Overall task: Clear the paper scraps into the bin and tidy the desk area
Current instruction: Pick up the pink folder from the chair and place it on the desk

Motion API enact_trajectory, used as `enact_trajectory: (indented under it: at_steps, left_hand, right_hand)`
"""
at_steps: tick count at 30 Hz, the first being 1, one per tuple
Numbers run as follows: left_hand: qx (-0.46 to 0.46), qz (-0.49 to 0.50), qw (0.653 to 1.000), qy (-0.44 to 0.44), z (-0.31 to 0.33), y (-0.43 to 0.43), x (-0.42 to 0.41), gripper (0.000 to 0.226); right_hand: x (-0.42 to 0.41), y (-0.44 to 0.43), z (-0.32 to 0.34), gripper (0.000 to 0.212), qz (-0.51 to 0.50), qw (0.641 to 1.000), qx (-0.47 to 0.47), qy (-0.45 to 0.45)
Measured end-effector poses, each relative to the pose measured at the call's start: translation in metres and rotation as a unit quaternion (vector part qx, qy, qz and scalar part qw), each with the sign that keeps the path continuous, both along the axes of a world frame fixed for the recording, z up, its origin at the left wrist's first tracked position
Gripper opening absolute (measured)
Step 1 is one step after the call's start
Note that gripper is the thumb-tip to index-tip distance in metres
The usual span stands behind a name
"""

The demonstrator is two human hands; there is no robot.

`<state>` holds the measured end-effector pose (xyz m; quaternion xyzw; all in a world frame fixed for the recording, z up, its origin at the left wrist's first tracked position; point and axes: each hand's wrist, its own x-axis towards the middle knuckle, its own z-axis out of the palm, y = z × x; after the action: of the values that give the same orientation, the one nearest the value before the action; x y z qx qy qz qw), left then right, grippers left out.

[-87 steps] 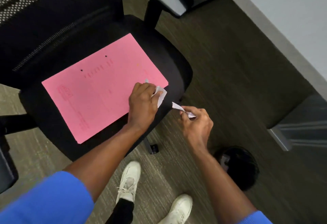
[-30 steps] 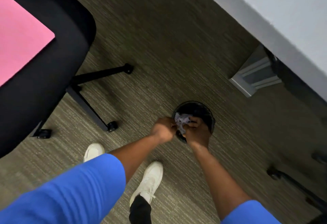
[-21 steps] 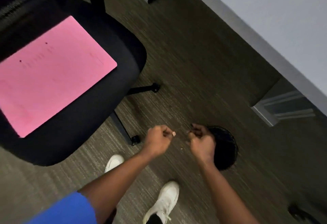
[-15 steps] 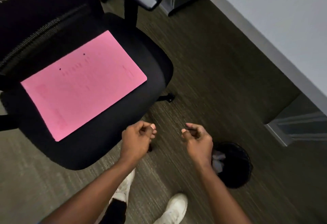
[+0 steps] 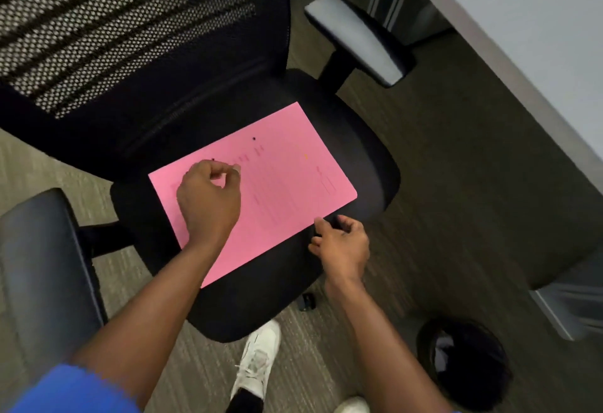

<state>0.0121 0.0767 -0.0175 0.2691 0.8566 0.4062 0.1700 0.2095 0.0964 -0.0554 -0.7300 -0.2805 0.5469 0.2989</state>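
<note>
The largest risk concerns the pink sheet [image 5: 261, 190] lying on the black chair [image 5: 326, 265] seat. A one-sided pull from the near edge would likely slide it off the seat onto the carpet, or crease it. The chair stands on casters and may roll if the seat is pushed.

The bin [image 5: 466, 363] stands on the floor, behind and to the right of the right-hand fingertips and well apart from them; something pale shows inside it. No loose scraps are visible on the sheet.

The left hand [image 5: 208, 200] is over the sheet, fingers curled, thumb and forefinger nearly together. Whether they pinch anything cannot be told.

The right hand [image 5: 342, 243] is loosely curled and part open, fingertips at the sheet's near edge, touching or just beside it. It holds nothing visible.
</note>
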Motion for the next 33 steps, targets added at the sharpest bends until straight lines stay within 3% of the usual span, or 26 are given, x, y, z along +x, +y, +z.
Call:
enact_trajectory:
  at_steps: [2,5,8,11,15,23,28,33]
  left_hand:
    - [-0.05,-0.027,0.997,0.045,-0.004,0.015,-0.01,0.022]
    - [-0.126,-0.066,0.985,0.094,-0.009,0.03,-0.026,0.049]
    - [-0.19,-0.095,0.973,0.096,-0.013,0.041,-0.04,0.071]
    - [-0.229,-0.112,0.962,0.1,-0.017,0.044,-0.046,0.075]
    - [-0.235,-0.107,0.959,0.115,-0.018,0.043,-0.047,0.066]
    - [-0.17,-0.066,0.981,0.06,-0.004,0.033,-0.037,0.04]
    - [-0.125,-0.067,0.99,0.006,0.012,0.024,-0.014,0.034]
    - [-0.136,-0.111,0.982,-0.068,0.021,0.018,0.021,0.021]
  right_hand:
    - [-0.013,0.0,0.001,0.042,-0.019,1.0,-0.013,-0.019]
    - [-0.027,-0.003,0.002,0.047,-0.02,0.998,-0.03,-0.048]
    - [-0.036,-0.007,0.0,0.05,-0.011,0.998,-0.03,-0.058]
    - [-0.04,-0.01,-0.003,0.05,-0.017,0.998,-0.025,-0.058]
    - [-0.039,-0.014,-0.01,0.048,-0.012,0.998,-0.003,-0.062]
    - [-0.014,-0.027,-0.014,0.045,-0.015,0.998,0.028,-0.059]
    - [0.022,-0.037,-0.002,0.041,-0.03,0.996,0.05,-0.064]
    - [0.079,-0.049,0.009,0.041,-0.044,0.993,0.088,-0.059]
